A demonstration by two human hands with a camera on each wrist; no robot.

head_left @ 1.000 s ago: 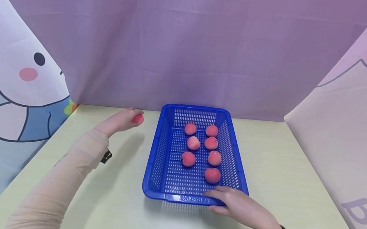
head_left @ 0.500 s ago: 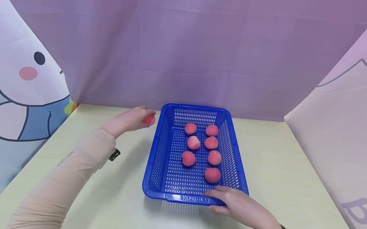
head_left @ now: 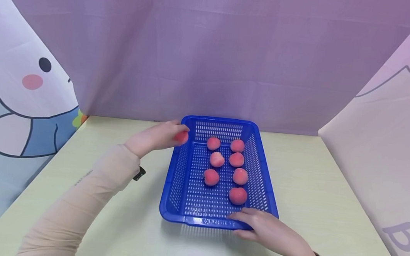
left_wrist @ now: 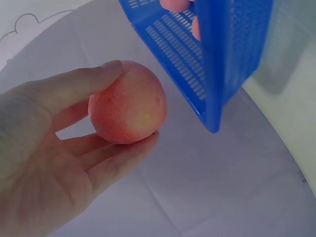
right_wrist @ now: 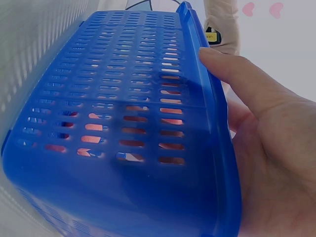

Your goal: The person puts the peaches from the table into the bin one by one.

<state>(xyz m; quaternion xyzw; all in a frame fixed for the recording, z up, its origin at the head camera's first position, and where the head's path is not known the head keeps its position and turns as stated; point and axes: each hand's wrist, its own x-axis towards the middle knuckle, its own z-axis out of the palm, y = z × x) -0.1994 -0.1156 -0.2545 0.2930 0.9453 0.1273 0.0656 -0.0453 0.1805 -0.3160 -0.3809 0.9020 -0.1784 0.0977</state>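
Note:
A peach is pinched between the thumb and fingers of my left hand, at the far left corner of a blue plastic basket. In the left wrist view the held peach is apart from the basket's rim. My right hand grips the basket's near rim toward its right corner, thumb outside and fingers over the edge. Several peaches lie inside in two rough columns, among them a left one and a near right one. In the right wrist view the slotted near wall mostly hides the fruit.
The basket stands on a pale wooden table. A purple cloth hangs right behind it at the table's far edge. Printed cloth panels flank the table on both sides.
My left hand has carried the peach rightward, from over the table at the left to the basket's far left corner. The right hand, the basket and the peaches in it stay put.

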